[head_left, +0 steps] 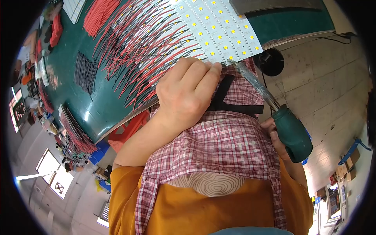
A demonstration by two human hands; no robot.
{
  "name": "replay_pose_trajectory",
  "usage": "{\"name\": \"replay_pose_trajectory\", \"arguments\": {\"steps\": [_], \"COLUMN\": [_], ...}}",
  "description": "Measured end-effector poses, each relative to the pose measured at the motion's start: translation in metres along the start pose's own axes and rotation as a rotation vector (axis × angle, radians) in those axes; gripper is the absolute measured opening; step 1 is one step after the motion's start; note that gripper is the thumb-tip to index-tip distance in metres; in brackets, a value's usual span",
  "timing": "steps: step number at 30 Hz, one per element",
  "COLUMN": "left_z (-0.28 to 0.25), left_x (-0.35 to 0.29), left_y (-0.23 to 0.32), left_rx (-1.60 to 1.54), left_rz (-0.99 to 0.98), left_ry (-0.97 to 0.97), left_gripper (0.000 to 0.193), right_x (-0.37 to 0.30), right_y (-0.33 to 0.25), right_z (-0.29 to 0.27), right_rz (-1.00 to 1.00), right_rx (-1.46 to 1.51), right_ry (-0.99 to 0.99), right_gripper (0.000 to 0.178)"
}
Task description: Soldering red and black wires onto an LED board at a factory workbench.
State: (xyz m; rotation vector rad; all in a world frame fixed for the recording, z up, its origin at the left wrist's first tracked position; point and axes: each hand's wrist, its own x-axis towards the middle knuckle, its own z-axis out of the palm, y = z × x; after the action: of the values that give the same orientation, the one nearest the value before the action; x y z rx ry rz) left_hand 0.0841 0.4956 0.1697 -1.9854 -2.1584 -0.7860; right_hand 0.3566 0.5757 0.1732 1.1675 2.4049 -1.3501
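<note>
A white LED circuit board [231, 35] with rows of yellow chips lies on the green tabletop. Many red and black wires [133, 58] fan out leftward from its rows. My left hand [186, 88] is closed at the board's near edge, fingertips pressed together beside the last row; what they pinch is hidden. From the right, my right hand [276, 137] grips a soldering iron [291, 133] by its green handle, which covers most of the fingers. The iron slants up and left, its tip at the board's near right corner, just right of my left fingertips.
On the green table [64, 74] lie a bundle of red wires [100, 15] and a bundle of black wires [85, 72]. A dark slab [274, 6] sits beyond the board. A round black object [271, 62] is below the table's right edge. An orange-red stool [129, 131] stands under the near edge.
</note>
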Motion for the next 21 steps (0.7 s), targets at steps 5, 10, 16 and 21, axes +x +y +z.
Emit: {"name": "replay_pose_trajectory", "arguments": {"steps": [5, 10, 16, 21], "left_z": [-0.002, -0.002, 0.004, 0.001], "left_x": [0.000, 0.001, -0.003, -0.001], "left_y": [0.002, 0.001, -0.004, -0.005], "left_rx": [0.024, 0.026, 0.082, 0.074], "left_rz": [0.009, 0.017, 0.086, 0.062], "left_ry": [-0.029, -0.033, 0.003, -0.021], "left_gripper": [0.027, 0.027, 0.021, 0.021], "right_x": [0.000, 0.000, 0.011, 0.014], "right_y": [0.002, 0.011, -0.013, -0.006], "right_z": [0.002, 0.005, -0.012, -0.002], "right_rz": [-0.036, -0.083, -0.103, -0.136], "right_rx": [0.096, 0.040, 0.083, 0.226], "right_ry": [0.018, 0.056, 0.005, 0.052], "right_gripper": [0.022, 0.021, 0.015, 0.015]}}
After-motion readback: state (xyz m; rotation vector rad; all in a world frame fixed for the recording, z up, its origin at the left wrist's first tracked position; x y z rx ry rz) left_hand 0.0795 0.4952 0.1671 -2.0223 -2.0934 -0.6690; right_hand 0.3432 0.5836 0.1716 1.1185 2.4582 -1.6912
